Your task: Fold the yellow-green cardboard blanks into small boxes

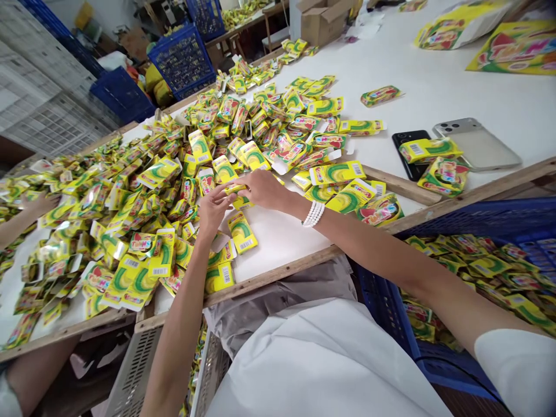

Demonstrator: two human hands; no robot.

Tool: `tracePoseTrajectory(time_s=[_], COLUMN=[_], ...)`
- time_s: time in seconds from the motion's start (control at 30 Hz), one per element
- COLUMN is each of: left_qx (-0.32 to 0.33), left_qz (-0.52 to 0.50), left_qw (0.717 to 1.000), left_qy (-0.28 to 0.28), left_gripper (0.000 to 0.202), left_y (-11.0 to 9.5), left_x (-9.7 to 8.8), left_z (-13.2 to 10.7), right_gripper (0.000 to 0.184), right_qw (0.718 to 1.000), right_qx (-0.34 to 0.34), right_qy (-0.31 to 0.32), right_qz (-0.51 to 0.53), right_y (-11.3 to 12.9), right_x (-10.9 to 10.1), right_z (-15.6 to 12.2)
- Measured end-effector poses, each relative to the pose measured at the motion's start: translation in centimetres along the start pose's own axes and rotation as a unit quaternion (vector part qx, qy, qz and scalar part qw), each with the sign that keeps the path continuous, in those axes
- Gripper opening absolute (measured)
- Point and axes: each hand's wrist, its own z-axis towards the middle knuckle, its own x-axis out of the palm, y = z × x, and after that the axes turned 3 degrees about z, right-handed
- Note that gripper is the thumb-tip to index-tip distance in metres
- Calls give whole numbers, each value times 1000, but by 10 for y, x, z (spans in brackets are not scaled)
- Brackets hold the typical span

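Note:
My left hand (214,209) and my right hand (264,190) meet over the front of a heap of small yellow-and-green cardboard boxes. Between their fingertips is one small yellow box (235,188), seen edge-on and partly covered by the fingers. White beads circle my right wrist. Just below the hands, another yellow box (242,233) lies on the white tabletop (282,234) with its barcode end toward me. More boxes (343,172) lie to the right of my right hand, some with end flaps sticking out.
A blue crate (434,359) full of boxes stands at my right, below the wooden table edge. Two phones (482,145), with boxes on them, lie at right. A wooden strip (403,186) crosses the tabletop. Another person's hand (41,204) reaches into the heap at far left.

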Motion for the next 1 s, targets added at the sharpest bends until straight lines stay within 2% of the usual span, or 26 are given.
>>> tracePoseTrajectory(time_s=[0.13,0.23,0.3,0.33,0.37,0.43,0.5,0.57,0.73,0.9,0.93,1.0], left_qx=[1,47,92,108,115,104,80,79,106,140,149,167], left_qz=[20,87,179,235,292,392,448,462,425,371,364,334], left_qw=[997,992,978,965,949,914,890,883,898,916,917,924], left_qy=[70,83,51,34,23,17,24,25,-38,-55,-64,-80], left_gripper=[86,69,58,58,61,68,63,53,46,15,13,14], left_y=[8,15,19,20,22,25,30,36,45,41,39,32], left_x=[-11,-24,-32,-34,-35,-36,-34,-32,-30,-27,-26,-26], left_z=[3,7,7,5,4,0,-2,-2,11,27,28,26], right_gripper=[22,19,20,21,23,32,38,27,33,25,20,15], right_qw=[994,993,996,994,982,936,899,888,898,891,898,930], right_qx=[-31,-2,21,19,13,-20,-71,-51,97,125,136,156], right_qy=[8,-21,-71,-103,-141,-191,-170,-130,-95,-10,-5,-14], right_qz=[-109,-116,-43,32,123,296,398,439,419,436,418,333], right_y=[-1,-6,-9,-10,-11,-11,-10,-8,-1,-8,-11,-17], right_x=[2,-10,-29,-41,-54,-80,-98,-103,-79,-40,-30,-13], right_z=[3,8,8,6,4,-3,-9,-14,-11,1,3,6])
